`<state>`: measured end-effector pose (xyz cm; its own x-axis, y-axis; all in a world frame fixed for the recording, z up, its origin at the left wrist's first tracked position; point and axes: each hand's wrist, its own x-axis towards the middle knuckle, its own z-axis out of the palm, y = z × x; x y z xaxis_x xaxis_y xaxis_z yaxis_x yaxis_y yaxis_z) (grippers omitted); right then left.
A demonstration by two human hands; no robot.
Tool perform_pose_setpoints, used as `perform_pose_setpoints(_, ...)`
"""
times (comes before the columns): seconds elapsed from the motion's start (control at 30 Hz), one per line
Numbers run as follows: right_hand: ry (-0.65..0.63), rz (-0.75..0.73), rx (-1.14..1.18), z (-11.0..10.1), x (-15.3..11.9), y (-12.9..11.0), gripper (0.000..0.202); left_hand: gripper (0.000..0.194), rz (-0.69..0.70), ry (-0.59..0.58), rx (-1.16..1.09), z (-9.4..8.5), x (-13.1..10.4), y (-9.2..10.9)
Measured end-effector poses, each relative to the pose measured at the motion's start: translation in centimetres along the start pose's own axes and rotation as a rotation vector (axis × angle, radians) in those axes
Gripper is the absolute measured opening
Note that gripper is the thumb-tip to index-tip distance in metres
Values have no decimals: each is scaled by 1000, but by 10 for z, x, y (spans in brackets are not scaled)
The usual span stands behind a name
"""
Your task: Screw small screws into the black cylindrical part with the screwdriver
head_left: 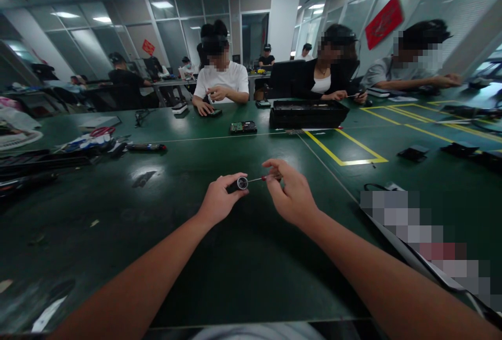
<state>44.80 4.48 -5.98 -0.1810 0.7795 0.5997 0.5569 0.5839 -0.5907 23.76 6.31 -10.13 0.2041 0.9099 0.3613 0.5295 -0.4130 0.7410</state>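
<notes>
My left hand (218,197) is closed round a small dark cylindrical part (242,183) with a silver ring on its open end, which faces me. In my right hand (293,193) is a thin screwdriver (258,179) with a reddish handle, pinched between thumb and fingers. Its shaft points left, and the tip is at the right side of the cylindrical part; whether it sits in a screw is too small to tell. Both hands are above the green table (243,267).
A black bin (309,115) and a hard drive with a green board (243,127) stand ahead. Tools and cables (94,138) lie to the left, and a pixelated sheet (423,246) to the right. Co-workers sit across the table. Yellow tape (363,162) marks the tabletop.
</notes>
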Motion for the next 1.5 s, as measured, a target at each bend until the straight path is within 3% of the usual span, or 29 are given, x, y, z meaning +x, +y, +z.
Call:
perform_pose_setpoints(0.17, -28, 86, -93, 0, 4, 0, 35, 38, -11, 18, 36, -1, 0, 4)
perform_pose_setpoints(0.4, -75, 47, -54, 1, 2, -3, 35, 38, 2, 6, 44, -2, 0, 0)
perform_pose_setpoints(0.67, -62, 106, -71, 0, 5, 0, 31, 38, 4, 4, 90, -4, 1, 3)
perform_pose_setpoints(0.87, -41, 49, 41, 5, 3, 5, 32, 39, -2, 26, 92, -4, 1, -1)
perform_pose_setpoints(1.1, -27, 142, -7, 1, 5, 10, 32, 38, -3, -27, 157, -5, 1, 10)
perform_pose_setpoints(1.3, 68, 207, 262, 9, 4, 9, 20, 38, 14, -3, 163, -5, 0, 8)
perform_pose_setpoints(1.5, 277, 539, 750, 18, 9, 26, 29, 37, 107, -17, 221, -6, -1, 13)
